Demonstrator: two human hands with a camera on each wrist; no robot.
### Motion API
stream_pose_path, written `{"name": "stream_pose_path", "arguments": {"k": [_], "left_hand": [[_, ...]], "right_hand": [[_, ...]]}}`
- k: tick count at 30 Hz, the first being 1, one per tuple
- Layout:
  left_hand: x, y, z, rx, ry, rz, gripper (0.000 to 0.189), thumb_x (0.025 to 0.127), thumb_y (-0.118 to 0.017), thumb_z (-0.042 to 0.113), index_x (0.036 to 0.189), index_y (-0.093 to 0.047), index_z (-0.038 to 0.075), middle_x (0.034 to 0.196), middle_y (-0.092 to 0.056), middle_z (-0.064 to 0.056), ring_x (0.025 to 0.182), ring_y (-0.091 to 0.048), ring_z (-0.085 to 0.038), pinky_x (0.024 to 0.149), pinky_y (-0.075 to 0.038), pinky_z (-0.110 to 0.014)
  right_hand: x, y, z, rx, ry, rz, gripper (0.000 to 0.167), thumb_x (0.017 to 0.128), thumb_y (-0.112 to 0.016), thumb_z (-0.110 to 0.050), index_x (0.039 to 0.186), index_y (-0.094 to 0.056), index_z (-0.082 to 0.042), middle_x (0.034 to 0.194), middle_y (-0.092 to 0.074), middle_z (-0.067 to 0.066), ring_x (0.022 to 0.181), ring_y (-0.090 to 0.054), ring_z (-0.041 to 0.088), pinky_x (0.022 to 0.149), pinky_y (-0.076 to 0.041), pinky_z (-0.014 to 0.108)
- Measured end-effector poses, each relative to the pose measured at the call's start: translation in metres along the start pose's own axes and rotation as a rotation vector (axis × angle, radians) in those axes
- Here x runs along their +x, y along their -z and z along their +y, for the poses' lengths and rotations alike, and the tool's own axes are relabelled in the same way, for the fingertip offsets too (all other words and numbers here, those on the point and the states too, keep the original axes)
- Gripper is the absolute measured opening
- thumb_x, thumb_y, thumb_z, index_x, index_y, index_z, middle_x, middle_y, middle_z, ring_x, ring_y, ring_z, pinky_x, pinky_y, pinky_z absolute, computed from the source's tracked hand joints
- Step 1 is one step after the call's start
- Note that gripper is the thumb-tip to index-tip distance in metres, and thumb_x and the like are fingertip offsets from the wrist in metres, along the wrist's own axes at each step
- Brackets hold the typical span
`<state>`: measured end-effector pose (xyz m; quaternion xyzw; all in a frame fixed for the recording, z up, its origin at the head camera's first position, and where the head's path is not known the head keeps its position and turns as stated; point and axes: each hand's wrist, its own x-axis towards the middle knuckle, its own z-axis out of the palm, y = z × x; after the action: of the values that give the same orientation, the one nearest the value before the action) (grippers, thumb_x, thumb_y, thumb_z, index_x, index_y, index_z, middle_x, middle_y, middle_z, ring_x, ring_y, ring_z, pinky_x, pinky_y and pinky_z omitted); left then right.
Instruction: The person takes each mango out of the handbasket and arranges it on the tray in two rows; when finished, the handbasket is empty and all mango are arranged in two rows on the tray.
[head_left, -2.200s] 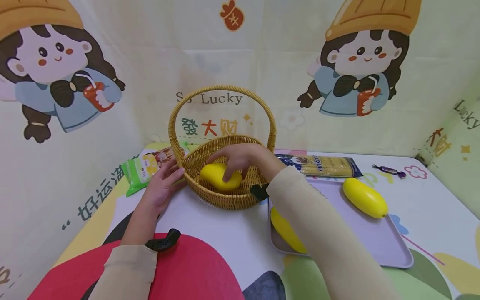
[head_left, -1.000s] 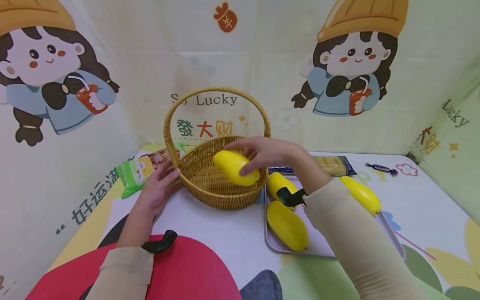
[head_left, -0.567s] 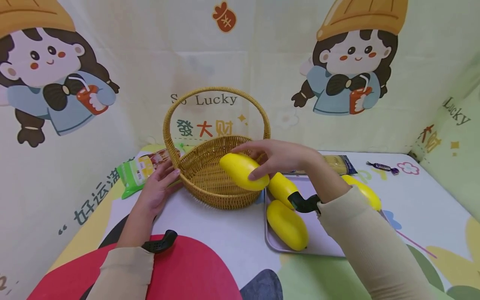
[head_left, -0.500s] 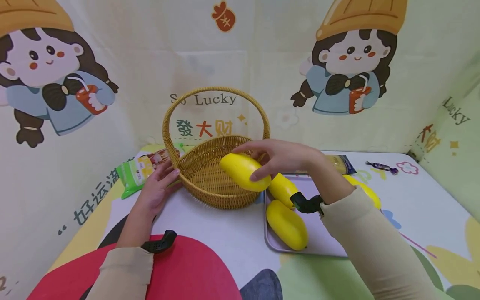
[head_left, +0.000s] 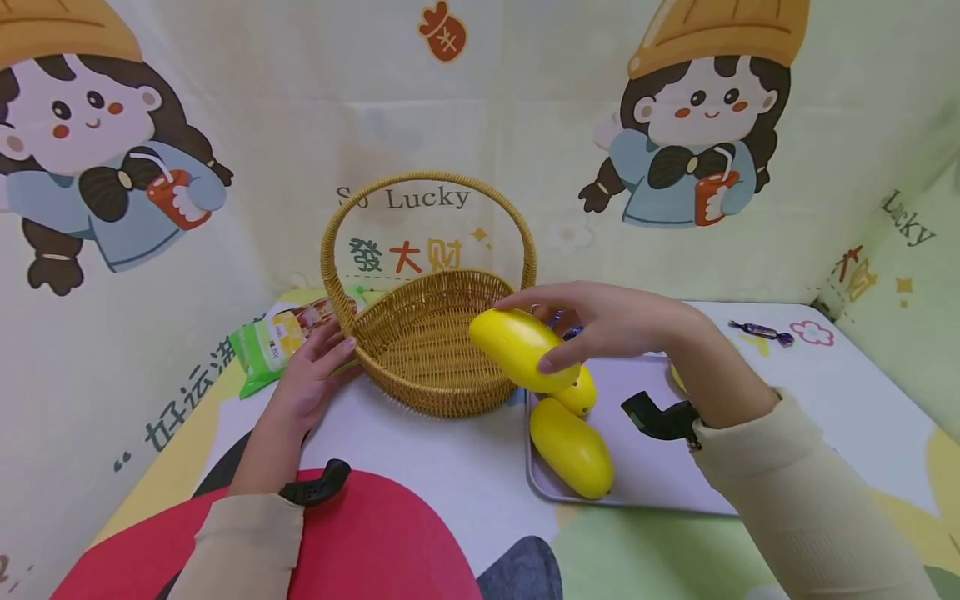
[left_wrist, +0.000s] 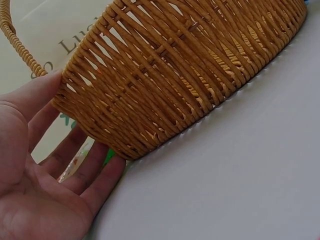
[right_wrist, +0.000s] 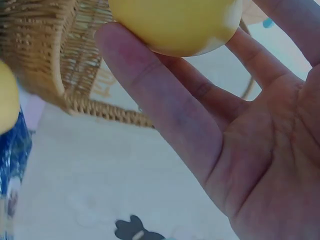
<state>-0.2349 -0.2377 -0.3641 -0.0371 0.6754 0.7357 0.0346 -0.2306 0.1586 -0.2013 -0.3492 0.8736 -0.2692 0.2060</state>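
Note:
In the head view my right hand (head_left: 618, 321) pinches a yellow mango (head_left: 517, 346) between thumb and fingers, raised above the tray's left corner and beside the basket. The right wrist view shows that mango (right_wrist: 175, 25) at the fingertips. My left hand (head_left: 311, 379) touches the left side of the wicker basket (head_left: 438, 396), near the handle's base. In the left wrist view its fingers lie fairly straight along the woven wall (left_wrist: 165, 75), thumb at the rim. The basket's woven floor shows. Two mangoes lie at the tray's left, the lower mango (head_left: 572, 450) fully visible.
A lilac tray (head_left: 645, 467) stands right of the basket; another mango (head_left: 677, 379) on it is mostly hidden by the right wrist. A green food packet (head_left: 262, 354) lies behind the left hand. A purple-wrapped candy (head_left: 761, 332) lies at the back right. A patterned cloth backs everything.
My right hand has lifted the mango out of the basket and carried it right, over the tray's left edge. My left hand has kept its place at the basket.

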Motion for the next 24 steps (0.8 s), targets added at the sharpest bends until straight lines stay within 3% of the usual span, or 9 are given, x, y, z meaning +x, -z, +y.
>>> {"name": "stream_pose_path", "arguments": {"k": [7,13,24], "left_hand": [[0.001,-0.001,0.0,0.005,0.015,0.005,0.072,0.104,-0.061,0.037,0.166,-0.024,0.031,0.169,-0.026,-0.008,0.133,-0.051,-0.011,0.114,-0.048,-0.031],[-0.002,0.0,-0.002,0.0,0.018,0.008,0.073,0.105,-0.061,0.037,0.166,-0.023,0.029,0.17,-0.025,-0.007,0.134,-0.05,-0.011,0.117,-0.046,-0.033],[0.002,-0.001,-0.003,-0.008,0.02,0.014,0.072,0.103,-0.063,0.038,0.165,-0.026,0.032,0.168,-0.028,-0.006,0.134,-0.051,-0.011,0.117,-0.045,-0.034]], "right_hand": [[-0.036,0.003,0.01,0.02,-0.025,0.044,0.068,0.092,-0.079,-0.026,0.153,-0.048,-0.03,0.137,-0.06,0.008,0.121,-0.062,0.031,0.086,-0.062,0.039],[-0.061,0.001,0.022,-0.011,-0.077,0.078,0.066,0.092,-0.079,-0.033,0.151,-0.049,-0.037,0.15,-0.054,0.004,0.12,-0.062,0.028,0.091,-0.059,0.044],[-0.108,0.0,0.058,-0.063,-0.161,0.116,0.069,0.092,-0.078,-0.037,0.153,-0.046,-0.038,0.128,-0.063,-0.001,0.101,-0.061,0.02,0.074,-0.056,0.03]]}}
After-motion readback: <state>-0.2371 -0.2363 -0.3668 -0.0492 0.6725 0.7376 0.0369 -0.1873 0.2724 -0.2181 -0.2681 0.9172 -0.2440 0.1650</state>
